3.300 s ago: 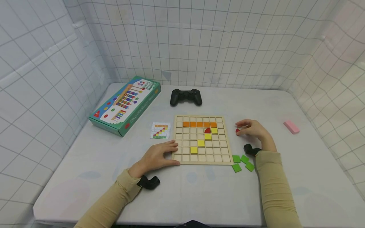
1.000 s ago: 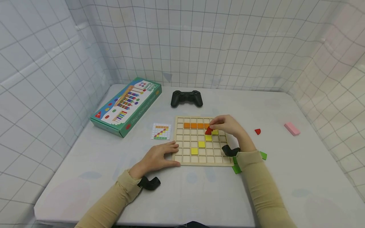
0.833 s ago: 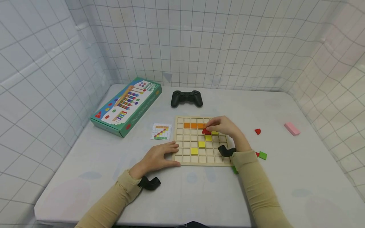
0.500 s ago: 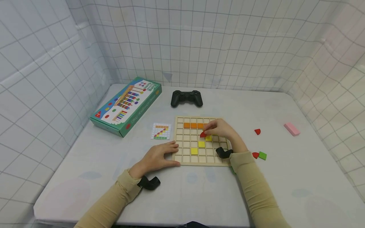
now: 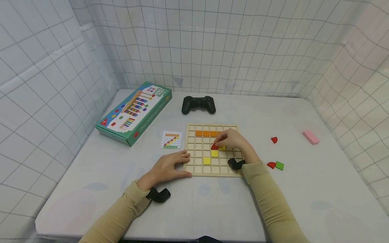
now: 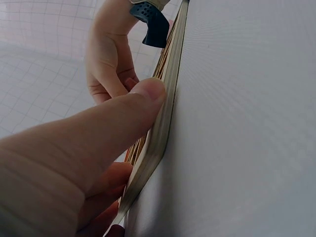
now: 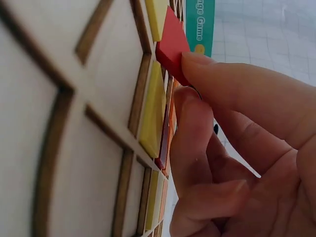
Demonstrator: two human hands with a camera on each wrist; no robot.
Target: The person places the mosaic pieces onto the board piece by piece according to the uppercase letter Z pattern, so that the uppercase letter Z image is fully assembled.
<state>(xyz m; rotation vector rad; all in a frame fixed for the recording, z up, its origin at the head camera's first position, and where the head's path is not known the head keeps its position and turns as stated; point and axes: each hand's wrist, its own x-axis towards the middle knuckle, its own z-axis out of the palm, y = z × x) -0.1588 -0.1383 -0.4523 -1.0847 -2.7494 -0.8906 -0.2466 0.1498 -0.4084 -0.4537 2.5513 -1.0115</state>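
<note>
A wooden grid board (image 5: 198,168) lies on the table, with orange tiles (image 5: 202,133) in a row and yellow tiles (image 5: 214,154) on a diagonal. Over the board my right hand (image 5: 232,139) pinches a red quarter-round piece (image 5: 214,147) between thumb and fingertips. The right wrist view shows this red piece (image 7: 173,42) tilted against the grid beside a yellow tile (image 7: 154,113). Another red piece shows darkly behind that tile. My left hand (image 5: 167,165) rests at the board's front left corner, thumb on the front edge and relaxed fingers on the left edge.
A pattern card (image 5: 171,140) lies left of the board. To the right are two loose red pieces (image 5: 274,139), a green tile (image 5: 279,165) and a pink block (image 5: 310,137). Behind stand a game box (image 5: 133,113) and a black game controller (image 5: 199,104).
My right hand has come from the table at the right onto the board, bringing a red piece. Over the last second it has shifted it down and left. The left hand stays put.
</note>
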